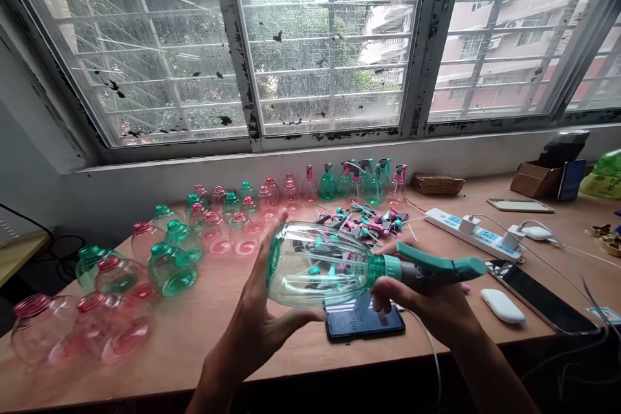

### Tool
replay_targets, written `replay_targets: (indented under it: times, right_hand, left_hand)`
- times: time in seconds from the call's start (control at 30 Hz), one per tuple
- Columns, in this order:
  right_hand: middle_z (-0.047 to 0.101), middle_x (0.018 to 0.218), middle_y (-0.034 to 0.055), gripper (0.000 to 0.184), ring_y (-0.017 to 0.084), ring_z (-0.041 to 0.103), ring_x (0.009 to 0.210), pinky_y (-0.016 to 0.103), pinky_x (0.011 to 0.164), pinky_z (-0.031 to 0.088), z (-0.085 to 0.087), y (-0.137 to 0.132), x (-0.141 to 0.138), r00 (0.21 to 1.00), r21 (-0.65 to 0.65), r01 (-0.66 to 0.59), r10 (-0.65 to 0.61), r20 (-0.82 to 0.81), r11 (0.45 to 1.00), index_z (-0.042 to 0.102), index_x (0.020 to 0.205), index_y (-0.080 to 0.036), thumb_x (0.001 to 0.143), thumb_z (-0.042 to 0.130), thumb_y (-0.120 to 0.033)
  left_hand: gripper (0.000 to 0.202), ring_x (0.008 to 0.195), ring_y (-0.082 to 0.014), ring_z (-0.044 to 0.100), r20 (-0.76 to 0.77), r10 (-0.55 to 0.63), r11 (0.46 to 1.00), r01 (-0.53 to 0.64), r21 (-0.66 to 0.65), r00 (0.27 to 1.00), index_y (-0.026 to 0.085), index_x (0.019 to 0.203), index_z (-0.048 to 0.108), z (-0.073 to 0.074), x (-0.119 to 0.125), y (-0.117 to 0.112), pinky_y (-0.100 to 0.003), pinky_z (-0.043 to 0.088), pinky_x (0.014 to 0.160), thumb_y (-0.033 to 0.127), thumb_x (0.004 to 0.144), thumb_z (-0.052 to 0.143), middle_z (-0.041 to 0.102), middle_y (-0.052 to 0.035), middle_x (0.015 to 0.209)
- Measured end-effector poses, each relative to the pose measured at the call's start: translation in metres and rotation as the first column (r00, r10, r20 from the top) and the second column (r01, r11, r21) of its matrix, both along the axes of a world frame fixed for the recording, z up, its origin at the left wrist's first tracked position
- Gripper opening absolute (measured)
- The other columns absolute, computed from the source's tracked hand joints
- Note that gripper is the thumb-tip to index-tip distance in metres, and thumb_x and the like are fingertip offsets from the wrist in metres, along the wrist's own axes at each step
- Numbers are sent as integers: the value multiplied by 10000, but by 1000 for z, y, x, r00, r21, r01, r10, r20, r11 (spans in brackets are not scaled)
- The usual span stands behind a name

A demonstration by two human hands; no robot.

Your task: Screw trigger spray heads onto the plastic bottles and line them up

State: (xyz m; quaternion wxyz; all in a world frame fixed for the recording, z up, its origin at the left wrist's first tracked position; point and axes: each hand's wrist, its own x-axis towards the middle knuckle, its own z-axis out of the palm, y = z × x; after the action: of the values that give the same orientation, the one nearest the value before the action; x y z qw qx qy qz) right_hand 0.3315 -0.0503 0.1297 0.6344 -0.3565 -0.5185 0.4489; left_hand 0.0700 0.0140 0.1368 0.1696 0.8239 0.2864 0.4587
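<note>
Head view: a green spray bottle (317, 265) lies sideways between both hands, above the table (276, 362) and nearly over a phone (363, 320). The left hand (250, 317) is spread wide, cupping the base, thumb along the near side; the right hand (436, 310) curls its fingers and thumb around the neck, just under the teal trigger sprayer (436, 265). The bottle should be light, its thin clear wall springy and rather slippery, likely to dent if squeezed; the ribbed collar (392, 267) looks like the firmest place to grip. No liquid shows in it; a pale line inside may be a tube. To the left, pink and green open-necked bottles (175, 265) stand apparently unfilled. By the wall are bottles with sprayers (327, 182); loose sprayer parts (388, 225) lie heaped before them.
</note>
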Motion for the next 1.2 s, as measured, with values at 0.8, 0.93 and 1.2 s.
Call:
replay_targets:
  times: [0.8, 0.93, 1.2]
  right_hand:
    - [799, 643, -36, 363, 161, 716, 555, 245, 507, 554, -4, 10, -18, 993, 45, 1, 4, -115, 999, 624, 1015, -248, 880, 938, -371]
    - [800, 616, -29, 319, 152, 700, 510, 231, 472, 542, -8, 16, -15, 993, 104, -48, 59, -105, 993, 626, 1034, -241, 931, 892, -383]
    - [812, 694, -44, 303, 139, 752, 602, 204, 517, 582, -12, 19, -10, 997, 79, -57, 61, -50, 995, 622, 1031, -250, 930, 904, -295]
  left_hand:
    - [1007, 1544, -419, 532, 144, 98, 995, -101, 10, 985, 375, 1665, 405, -9, 0, 11, -618, 475, 1250, 541, 809, 908, 552, -137, 1682]
    - [822, 1535, -351, 562, 171, 112, 988, -129, 90, 979, 433, 1658, 389, -9, 1, 14, -553, 516, 1237, 389, 953, 809, 592, -88, 1656]
    - [907, 1407, -369, 680, 37, 181, 982, -183, 45, 983, 312, 1653, 420, 0, 6, 11, -524, 614, 1134, 578, 885, 823, 705, -143, 1502]
